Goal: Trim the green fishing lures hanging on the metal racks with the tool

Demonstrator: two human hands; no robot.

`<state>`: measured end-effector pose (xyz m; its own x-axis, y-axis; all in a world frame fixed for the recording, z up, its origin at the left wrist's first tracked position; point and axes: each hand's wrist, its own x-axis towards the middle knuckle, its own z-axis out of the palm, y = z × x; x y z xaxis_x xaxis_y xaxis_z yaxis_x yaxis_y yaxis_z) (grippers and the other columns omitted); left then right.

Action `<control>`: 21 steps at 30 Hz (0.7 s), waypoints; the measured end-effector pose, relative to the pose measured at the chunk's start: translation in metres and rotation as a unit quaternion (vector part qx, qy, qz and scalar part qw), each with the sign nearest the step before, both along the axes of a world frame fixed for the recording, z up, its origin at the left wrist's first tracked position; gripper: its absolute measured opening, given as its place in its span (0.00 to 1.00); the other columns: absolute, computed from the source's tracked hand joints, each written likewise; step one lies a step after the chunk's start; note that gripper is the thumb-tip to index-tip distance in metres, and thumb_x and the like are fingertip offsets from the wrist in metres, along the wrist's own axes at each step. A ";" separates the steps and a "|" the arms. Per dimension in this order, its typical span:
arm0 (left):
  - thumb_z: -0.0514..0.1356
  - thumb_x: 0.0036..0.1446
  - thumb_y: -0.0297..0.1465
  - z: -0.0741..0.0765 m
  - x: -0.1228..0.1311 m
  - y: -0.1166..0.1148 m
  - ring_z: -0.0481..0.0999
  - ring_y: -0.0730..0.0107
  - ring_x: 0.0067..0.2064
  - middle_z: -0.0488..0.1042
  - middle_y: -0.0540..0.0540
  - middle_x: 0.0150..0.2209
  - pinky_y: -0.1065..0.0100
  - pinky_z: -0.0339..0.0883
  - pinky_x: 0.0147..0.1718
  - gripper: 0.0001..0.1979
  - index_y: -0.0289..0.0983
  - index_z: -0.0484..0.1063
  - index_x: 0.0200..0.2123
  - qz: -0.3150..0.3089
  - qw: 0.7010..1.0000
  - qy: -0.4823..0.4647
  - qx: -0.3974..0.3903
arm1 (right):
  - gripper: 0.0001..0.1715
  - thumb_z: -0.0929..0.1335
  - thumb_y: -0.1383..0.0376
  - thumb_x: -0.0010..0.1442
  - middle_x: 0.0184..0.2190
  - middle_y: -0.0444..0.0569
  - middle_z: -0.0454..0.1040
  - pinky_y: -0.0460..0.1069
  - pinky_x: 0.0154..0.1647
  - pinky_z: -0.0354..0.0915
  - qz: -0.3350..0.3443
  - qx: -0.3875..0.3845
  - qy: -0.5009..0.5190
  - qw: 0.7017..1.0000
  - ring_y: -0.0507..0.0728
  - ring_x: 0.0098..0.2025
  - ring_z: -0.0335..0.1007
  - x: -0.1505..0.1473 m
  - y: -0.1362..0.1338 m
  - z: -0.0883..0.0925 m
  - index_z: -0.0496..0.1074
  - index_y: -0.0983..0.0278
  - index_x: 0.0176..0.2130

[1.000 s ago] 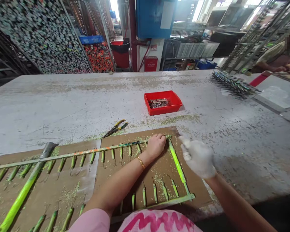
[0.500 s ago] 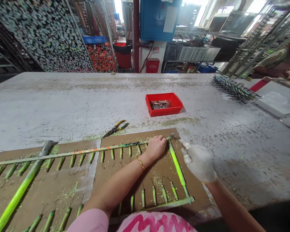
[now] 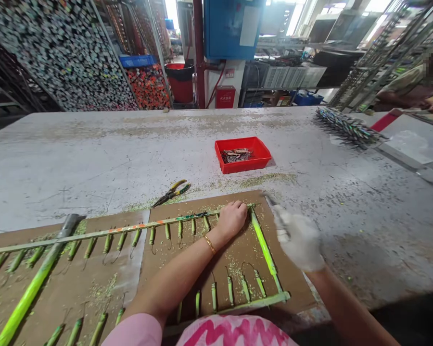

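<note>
On cardboard (image 3: pixel 234 259), left hand (image 3: pixel 232 220) clenched over green rod (image 3: pixel 119 232); gloved right hand (image 3: pixel 299 242) blurred, grip unclear

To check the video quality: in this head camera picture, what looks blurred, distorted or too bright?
In the head view, the white-gloved right hand is blurred, while the left hand stays sharp; wide-angle distortion bends the workbench edge and tilts the storage racks; the windows at top right glare white.

Here's the long grey worktop (image 3: pixel 94 158), dusted all over with green shavings (image 3: pixel 268 179)! A red plastic tray (image 3: pixel 243 154) sits out mid-surface, yellow-handled pliers (image 3: pixel 171 193) lie just nearer, a spiky bundle of hooked rods (image 3: pixel 346 127) waits far right, and brown cardboard sheets (image 3: pixel 296 283) line the near edge.
</note>
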<state>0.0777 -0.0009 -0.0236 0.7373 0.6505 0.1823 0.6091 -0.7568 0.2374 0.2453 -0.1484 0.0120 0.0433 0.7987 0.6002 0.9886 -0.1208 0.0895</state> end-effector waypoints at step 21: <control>0.55 0.68 0.30 0.001 0.000 -0.001 0.77 0.61 0.44 0.77 0.43 0.41 0.65 0.67 0.38 0.07 0.38 0.73 0.42 0.007 1.000 0.002 0.003 | 0.27 0.65 0.68 0.64 0.24 0.45 0.73 0.51 0.33 0.55 0.022 -0.066 -0.021 0.997 0.56 0.29 0.65 0.006 0.003 -0.002 0.71 0.62 0.61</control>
<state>0.0773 -0.0020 -0.0226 0.7285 0.6602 0.1828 0.6210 -0.7491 0.2305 0.2513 -0.1454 0.0100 -0.0167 0.8710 0.4909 0.9878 -0.0617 0.1431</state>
